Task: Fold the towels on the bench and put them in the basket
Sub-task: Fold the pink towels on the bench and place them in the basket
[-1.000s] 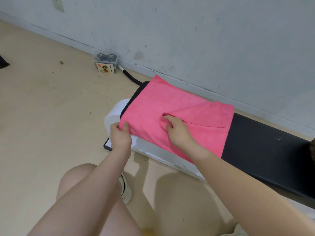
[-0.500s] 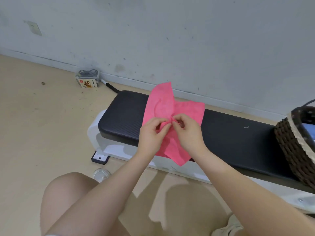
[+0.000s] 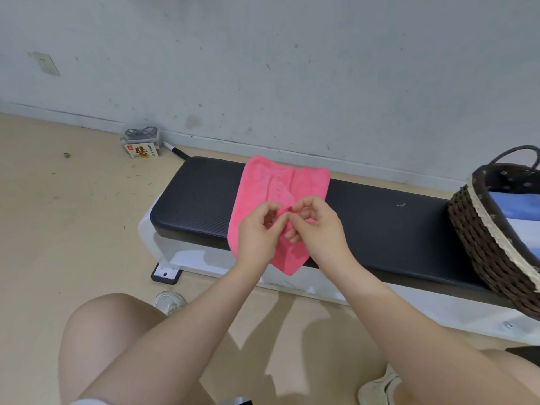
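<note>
On the floor at the far left, by the wall, stands a small box with a printed label (image 3: 141,142). My left knee (image 3: 111,325) is low in the view, with a white shoe (image 3: 170,301) beside it. In front of me is the black padded bench (image 3: 198,200) on its white base. The pink towel (image 3: 280,185) lies across the seat, and its near part hangs over the front edge in a point. My left hand (image 3: 258,229) pinches a fold of the towel between thumb and fingers, at the middle of the cloth. My right hand (image 3: 318,229) pinches the same fold just beside it, so the two hands almost touch. At the right end of the bench stands the dark woven basket (image 3: 482,244) with a pale lace band on its rim. Inside it I see blue cloth (image 3: 514,209).
</note>
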A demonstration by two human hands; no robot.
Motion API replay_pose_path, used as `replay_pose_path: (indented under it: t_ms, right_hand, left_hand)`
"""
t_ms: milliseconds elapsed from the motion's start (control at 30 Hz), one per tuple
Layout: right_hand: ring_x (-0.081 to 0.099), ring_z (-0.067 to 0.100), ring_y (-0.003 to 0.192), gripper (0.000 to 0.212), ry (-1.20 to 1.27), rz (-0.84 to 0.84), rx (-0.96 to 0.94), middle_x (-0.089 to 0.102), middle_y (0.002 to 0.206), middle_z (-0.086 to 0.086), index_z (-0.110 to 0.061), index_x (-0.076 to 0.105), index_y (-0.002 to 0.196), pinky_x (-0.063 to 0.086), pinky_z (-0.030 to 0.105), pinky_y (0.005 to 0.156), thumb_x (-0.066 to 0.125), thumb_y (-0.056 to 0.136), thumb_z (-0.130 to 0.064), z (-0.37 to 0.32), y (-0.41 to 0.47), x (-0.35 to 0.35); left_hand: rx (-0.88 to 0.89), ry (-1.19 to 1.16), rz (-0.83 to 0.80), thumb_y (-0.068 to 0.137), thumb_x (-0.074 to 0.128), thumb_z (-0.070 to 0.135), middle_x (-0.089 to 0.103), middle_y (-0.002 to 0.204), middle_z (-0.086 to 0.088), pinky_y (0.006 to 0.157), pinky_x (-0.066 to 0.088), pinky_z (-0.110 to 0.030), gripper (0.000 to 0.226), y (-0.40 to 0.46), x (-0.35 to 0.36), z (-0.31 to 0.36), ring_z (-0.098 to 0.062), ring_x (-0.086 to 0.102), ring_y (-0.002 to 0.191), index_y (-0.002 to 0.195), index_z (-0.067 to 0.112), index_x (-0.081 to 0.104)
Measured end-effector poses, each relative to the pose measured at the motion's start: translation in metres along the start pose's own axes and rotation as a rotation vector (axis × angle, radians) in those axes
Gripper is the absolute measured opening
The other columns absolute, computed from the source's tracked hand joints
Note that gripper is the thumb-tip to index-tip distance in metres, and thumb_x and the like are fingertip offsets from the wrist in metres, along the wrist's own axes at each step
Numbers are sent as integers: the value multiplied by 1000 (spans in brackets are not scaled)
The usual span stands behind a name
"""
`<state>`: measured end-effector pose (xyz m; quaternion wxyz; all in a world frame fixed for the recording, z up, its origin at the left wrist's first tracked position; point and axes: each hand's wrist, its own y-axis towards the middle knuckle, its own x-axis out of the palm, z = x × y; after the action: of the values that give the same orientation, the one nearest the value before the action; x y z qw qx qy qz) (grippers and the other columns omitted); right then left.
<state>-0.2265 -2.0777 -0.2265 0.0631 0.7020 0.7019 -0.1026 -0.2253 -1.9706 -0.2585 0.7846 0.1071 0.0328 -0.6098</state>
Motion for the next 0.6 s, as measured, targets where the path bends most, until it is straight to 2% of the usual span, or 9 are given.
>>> replay_pose_path:
  t_ms: [67,200,267,333,500,600]
  right_hand:
    - [63,18,57,19,74,-19,0,61,71,1,-16,59,81,55,39,68,52,89,0,-1,0,-1]
    - [67,11,64,38,81,-86,-5,64,81,2,-15,63,84,54,20,67,40,82,14,1,2,-10]
    - [67,7,68,39,15,-111,-50,66,85,5,-20,64,84,52,15,65,43,82,13,3,2,-14]
    - [66,4,65,32,-12,-107,-81,66,80,5,-21,63,81,52,15,65,52,85,8,3,5,-16]
    - [64,7,57,23,-156,-92,-157,63,73,-6,-25,62,78,51,20,64,61,86,-3,1,13,-21]
    - [62,3,54,20,-207,-73,-186,63,72,-7,-25,60,78,49,16,63,64,85,-7,0,16,-22]
  left_hand:
    - [-22,-71,-23,86,62,10,60,68,11,59,41,-7,22,-2,1,1,7,51,57,76,29,60]
    - [-58,-192,-43,89,58,5,62,68,7,56,42,-8,12,-4,0,4,7,53,51,90,15,66]
    - [-75,-202,-61,89,58,5,63,69,6,55,42,-8,12,-4,0,5,7,53,51,94,10,68]
    - [-91,-200,-88,90,57,6,64,67,8,57,43,-9,13,-5,0,6,6,54,52,96,7,69]
    - [-69,-139,-131,91,56,11,57,52,15,60,41,-17,16,-4,-1,8,1,47,52,88,9,72]
    - [-63,-134,-156,92,54,12,54,49,14,57,40,-14,21,-4,-3,11,0,44,51,78,14,70]
